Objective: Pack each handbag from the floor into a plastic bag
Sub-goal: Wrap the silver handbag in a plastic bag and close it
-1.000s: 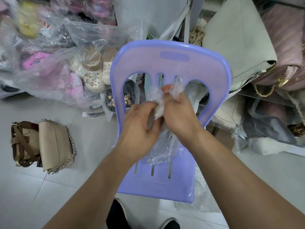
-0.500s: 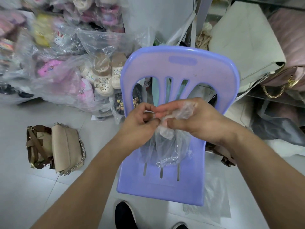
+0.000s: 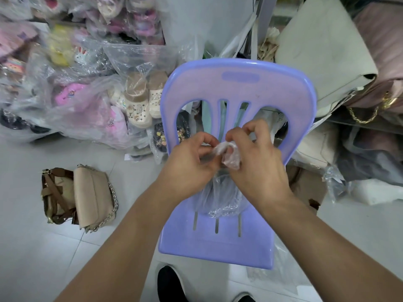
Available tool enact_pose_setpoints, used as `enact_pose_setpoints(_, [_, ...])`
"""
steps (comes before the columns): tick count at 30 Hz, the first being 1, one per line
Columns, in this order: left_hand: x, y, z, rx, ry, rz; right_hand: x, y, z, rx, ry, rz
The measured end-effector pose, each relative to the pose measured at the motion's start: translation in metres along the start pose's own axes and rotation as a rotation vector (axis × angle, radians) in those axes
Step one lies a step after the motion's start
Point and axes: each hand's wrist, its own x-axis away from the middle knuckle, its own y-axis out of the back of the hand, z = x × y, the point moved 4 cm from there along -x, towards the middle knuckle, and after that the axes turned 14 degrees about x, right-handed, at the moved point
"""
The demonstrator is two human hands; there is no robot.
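Plastic bag point(image 3: 220, 199) is sitting nearest me, on the seat of the purple chair point(image 3: 218, 245). Through its film I am making out a silvery chain, so I am judging that one handbag is already inside, though its body is showing too blurred to describe.

Just above it both hands are working the bag's neck. The left hand point(image 3: 187, 164) is pinching the gathered plastic between thumb and curled fingers. The right hand point(image 3: 259, 162) is curling its fingers round a twisted loop point(image 3: 226, 149) of the same plastic, and the two hands are touching over it.

That loop is what is changing. A second ago the neck was only being bunched into an upright tuft between the fists, half a second ago the right hand was crossing over the left, and now the twist is folding back on itself. I am reading this as a knot being formed and not yet pulled tight, which means this bag is getting close to done.

Further out to the left, two handbags are still lying on the floor tiles, touching each other and arranged as before: a beige handbag point(image 3: 93, 197) with a chain strap and a tan handbag point(image 3: 56, 195) with brown straps. Neither is sitting in a bag yet, so I am judging the task well short of finished.

Beyond the chair back, clear sacks of sandals point(image 3: 139, 105) are piling up, and on the right a pale bag point(image 3: 322, 46) and a pink quilted bag point(image 3: 383, 40) are leaning together.
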Motion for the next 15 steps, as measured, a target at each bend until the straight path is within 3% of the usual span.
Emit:
enact_pose_setpoints(4, [0.002,-0.003,-0.012,-0.214,-0.031,0.014,-0.002,-0.003,-0.002,0.039,-0.083,0.013])
enact_pose_setpoints(7, [0.002,-0.004,-0.012,-0.38,-0.096,-0.089,-0.003,-0.002,-0.004,-0.049,0.006,-0.028])
enact_pose_setpoints(11, [0.004,-0.004,-0.001,-0.4,-0.158,-0.245,-0.008,-0.004,-0.013,-0.379,-0.067,0.043])
enact_pose_setpoints(15, [0.004,-0.006,0.006,-0.348,-0.175,-0.38,-0.006,-0.002,-0.01,-0.526,-0.11,0.104])
